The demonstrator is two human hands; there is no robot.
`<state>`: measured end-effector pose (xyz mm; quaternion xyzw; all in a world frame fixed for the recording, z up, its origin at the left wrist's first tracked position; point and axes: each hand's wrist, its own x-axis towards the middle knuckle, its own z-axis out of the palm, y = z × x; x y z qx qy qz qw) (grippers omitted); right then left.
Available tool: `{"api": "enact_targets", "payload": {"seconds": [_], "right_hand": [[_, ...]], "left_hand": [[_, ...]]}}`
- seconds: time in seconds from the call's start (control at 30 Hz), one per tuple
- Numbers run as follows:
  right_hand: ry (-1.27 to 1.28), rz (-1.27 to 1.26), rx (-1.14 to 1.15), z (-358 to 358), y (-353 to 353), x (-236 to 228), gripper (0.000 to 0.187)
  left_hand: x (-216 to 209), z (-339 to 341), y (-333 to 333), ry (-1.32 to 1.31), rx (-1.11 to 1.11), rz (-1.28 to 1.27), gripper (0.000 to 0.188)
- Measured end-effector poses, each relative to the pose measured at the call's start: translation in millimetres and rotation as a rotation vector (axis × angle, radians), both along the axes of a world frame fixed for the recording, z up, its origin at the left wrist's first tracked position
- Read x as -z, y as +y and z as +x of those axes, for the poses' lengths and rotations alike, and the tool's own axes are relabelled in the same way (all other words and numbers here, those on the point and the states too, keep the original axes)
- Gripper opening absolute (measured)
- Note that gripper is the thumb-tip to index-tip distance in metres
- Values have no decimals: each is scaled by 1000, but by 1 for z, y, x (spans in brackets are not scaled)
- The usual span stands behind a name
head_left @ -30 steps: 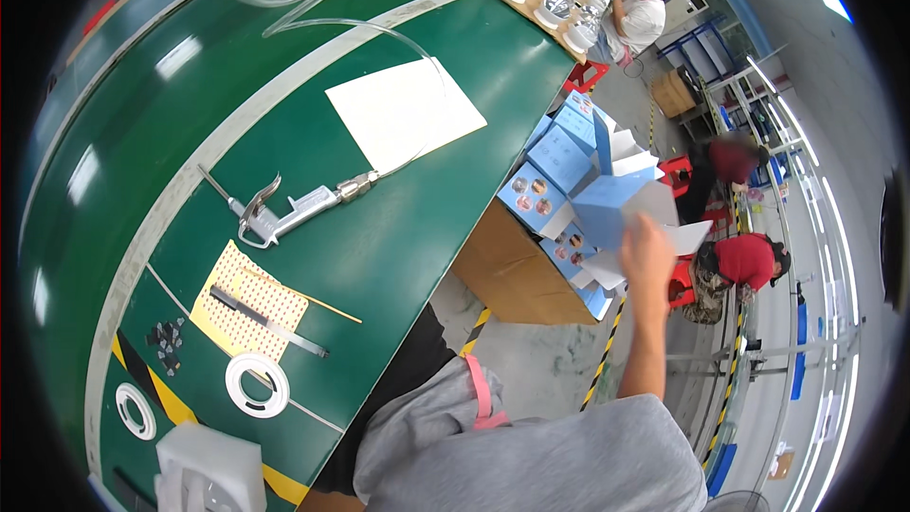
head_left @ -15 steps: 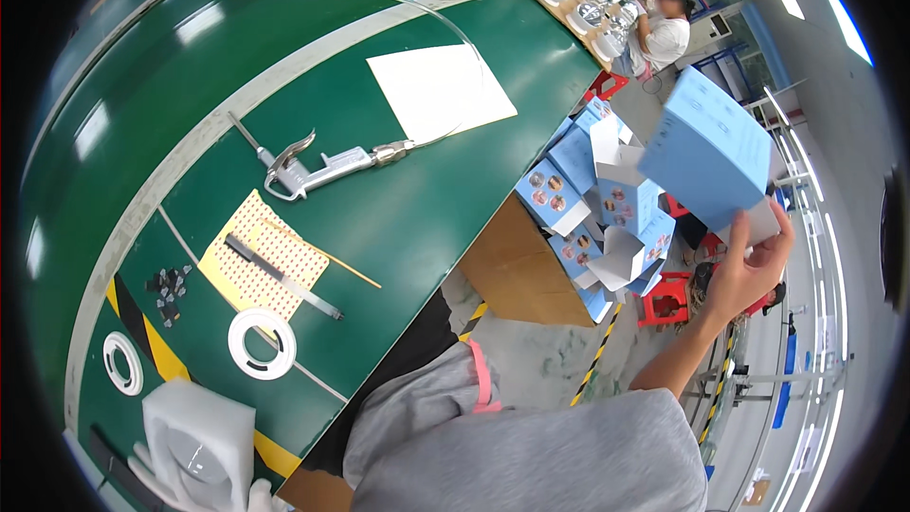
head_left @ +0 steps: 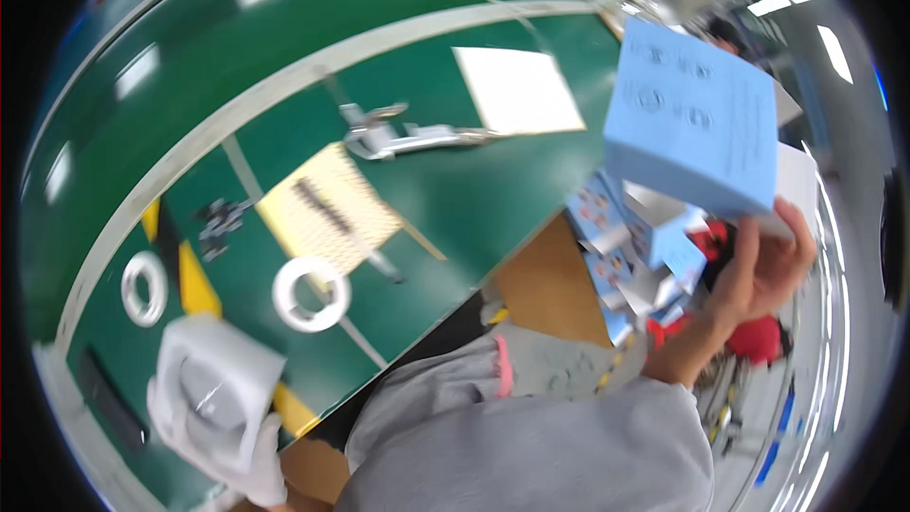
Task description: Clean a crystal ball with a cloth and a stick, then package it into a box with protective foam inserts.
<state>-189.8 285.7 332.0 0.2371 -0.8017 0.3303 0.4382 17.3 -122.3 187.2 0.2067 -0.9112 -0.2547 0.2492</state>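
Note:
In the bare fingers of my right hand point(head_left: 758, 270) a blue carton point(head_left: 697, 118) is gripped by its lower edge, held up on the right with pale flaps sticking out. My left hand point(head_left: 248, 484), in a white glove, wraps round a white foam block point(head_left: 223, 346) over the table's near left corner. Set into the foam's hollow is a clear, rounded piece point(head_left: 210, 389). Beside the block lie two white rings point(head_left: 284, 294) point(head_left: 145, 313) and a dark strip point(head_left: 112, 398) on the green table point(head_left: 445, 218).
A silver air blow gun point(head_left: 408, 140) and a white sheet point(head_left: 521, 90) lie farther back. A yellow dotted sheet point(head_left: 313, 190) bears a dark pen-like tool, next to small black parts point(head_left: 221, 226). Off the table's right edge, a cardboard box point(head_left: 550, 284) holds several blue cartons.
The view has turned, shifting the table things rightward. The blue carton stays in my right hand and appears larger, standing more upright. The foam block has risen and shows more of my left hand.

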Motion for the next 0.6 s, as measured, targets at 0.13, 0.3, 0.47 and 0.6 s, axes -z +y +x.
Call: {"api": "enact_targets", "payload": {"seconds": [0.13, 0.3, 0.47, 0.6], "right_hand": [[47, 235, -527, -14, -23, 2, 46], [48, 529, -967, -20, -116, -7, 24], [-11, 582, -1243, 3, -208, 16, 12], [27, 636, -1396, -2, -252, 40, 19]], "left_hand": [[11, -6, 1, 81, -58, -1, 82], [14, 30, -3, 319, -132, 124, 85], [-14, 92, -17, 493, -309, 78, 85], [-92, 53, 7, 527, -644, 218, 65]]}}
